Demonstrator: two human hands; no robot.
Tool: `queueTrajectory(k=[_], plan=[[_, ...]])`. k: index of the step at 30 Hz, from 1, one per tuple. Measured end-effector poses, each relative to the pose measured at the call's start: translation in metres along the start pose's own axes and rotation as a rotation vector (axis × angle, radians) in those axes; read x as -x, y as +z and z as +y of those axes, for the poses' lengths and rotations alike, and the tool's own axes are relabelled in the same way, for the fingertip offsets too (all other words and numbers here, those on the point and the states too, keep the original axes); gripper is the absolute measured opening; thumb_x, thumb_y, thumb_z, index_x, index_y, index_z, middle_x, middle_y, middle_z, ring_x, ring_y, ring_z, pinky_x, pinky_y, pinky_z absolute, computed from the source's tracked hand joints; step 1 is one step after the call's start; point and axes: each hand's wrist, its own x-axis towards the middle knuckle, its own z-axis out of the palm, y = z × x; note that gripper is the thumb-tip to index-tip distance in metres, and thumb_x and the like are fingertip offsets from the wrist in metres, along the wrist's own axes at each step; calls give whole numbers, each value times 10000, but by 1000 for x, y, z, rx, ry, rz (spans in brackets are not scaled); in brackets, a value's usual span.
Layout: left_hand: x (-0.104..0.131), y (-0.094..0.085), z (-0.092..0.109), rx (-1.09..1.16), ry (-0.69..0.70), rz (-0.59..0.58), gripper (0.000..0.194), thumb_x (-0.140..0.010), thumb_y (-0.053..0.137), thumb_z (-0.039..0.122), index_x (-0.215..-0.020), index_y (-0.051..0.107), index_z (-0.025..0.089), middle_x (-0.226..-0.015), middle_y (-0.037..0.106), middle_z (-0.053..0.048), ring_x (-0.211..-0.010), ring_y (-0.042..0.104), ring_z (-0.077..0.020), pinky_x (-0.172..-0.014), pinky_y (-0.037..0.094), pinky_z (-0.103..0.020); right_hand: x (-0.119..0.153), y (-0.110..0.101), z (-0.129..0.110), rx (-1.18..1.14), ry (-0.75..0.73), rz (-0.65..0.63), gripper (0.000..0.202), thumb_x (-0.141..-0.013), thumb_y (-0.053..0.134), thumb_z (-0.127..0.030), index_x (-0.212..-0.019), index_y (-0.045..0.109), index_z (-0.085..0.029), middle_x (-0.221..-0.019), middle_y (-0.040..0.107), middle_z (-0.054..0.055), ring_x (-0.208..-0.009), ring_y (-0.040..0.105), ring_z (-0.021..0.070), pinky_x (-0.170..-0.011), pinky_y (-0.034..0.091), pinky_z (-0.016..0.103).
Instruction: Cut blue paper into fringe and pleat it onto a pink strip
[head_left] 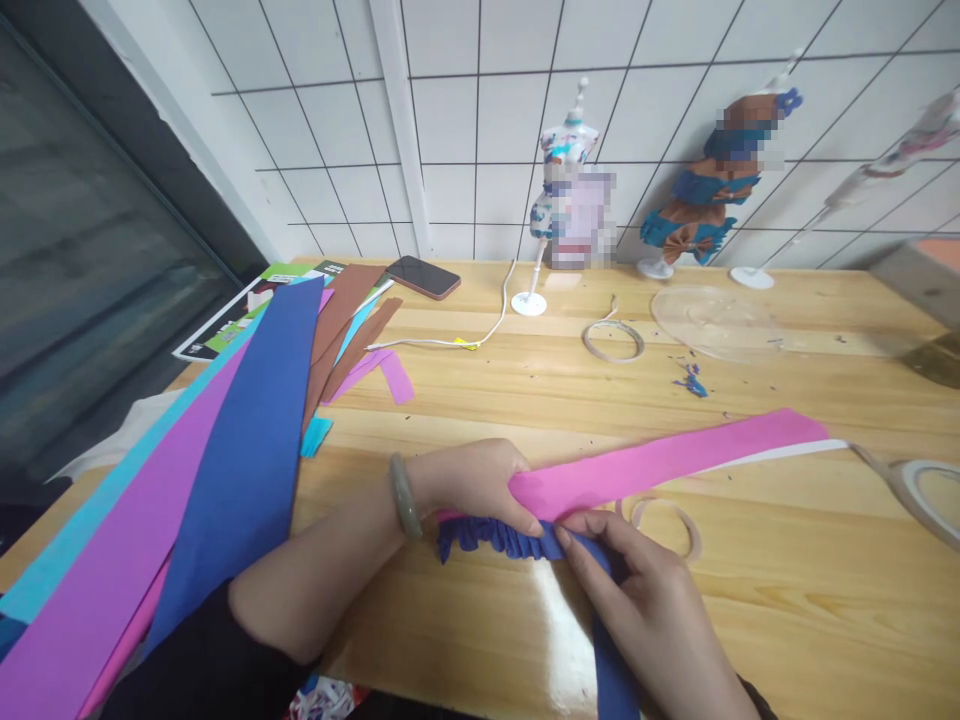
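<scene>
A pink strip, which looks like crepe paper, lies slantwise on the table with a white tape edge along its lower side. Along its near left edge runs a blue crepe paper strip, gathered into small ruffles. My left hand rests over the pink strip, fingers curled, its thumb pressing the last ruffles; its fingertips are partly hidden. Right beside that thumb, my right hand pinches the blue strip between thumb and forefinger. The strip's ungathered tail hangs down under my right hand toward the table's front edge.
Long blue, purple and turquoise sheets lie at left beside brown strips and a phone. Tape rolls lie on the table. Small dress forms and a clear round lid are at the back.
</scene>
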Motion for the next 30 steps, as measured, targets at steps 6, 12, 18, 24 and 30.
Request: queueTrajectory(k=[6,12,18,24,30], plan=[[3,1,2,74,16,5,185,-655,620,307,-653,564,130,-585,541,16,-521,516,-86,-462,425,-182,1,-3,-5,16,7,-21,220,-849,487,-356,-932,621,-202,-877,679,40,-773,627,161,-700,501,267],[6,1,7,201,-125,-86,175,-672,602,304,-743,587,146,-595,559,22,-450,532,-94,-388,447,-203,2,-9,-4,24,25,-24,216,-846,490,-358,-930,625,-212,-869,674,22,-771,626,157,-692,496,246],[7,1,5,211,-107,-87,207,-683,607,322,-776,600,138,-597,567,13,-456,538,-96,-402,463,-212,2,-12,-5,-9,7,-41,236,-856,467,-374,-908,628,-209,-802,663,27,-734,614,162,-664,497,246],[7,2,6,127,-31,-36,209,-691,596,338,-729,613,134,-594,554,14,-500,511,-80,-451,434,-182,4,-17,-9,32,-65,-69,242,-864,464,-356,-944,643,-215,-875,676,50,-765,621,170,-677,506,247],[7,4,6,85,21,-14,180,-693,584,312,-705,592,133,-601,555,14,-521,504,-83,-464,410,-179,3,-20,-12,64,-119,-85,228,-867,469,-328,-980,648,-242,-937,674,47,-824,622,171,-712,508,249]])
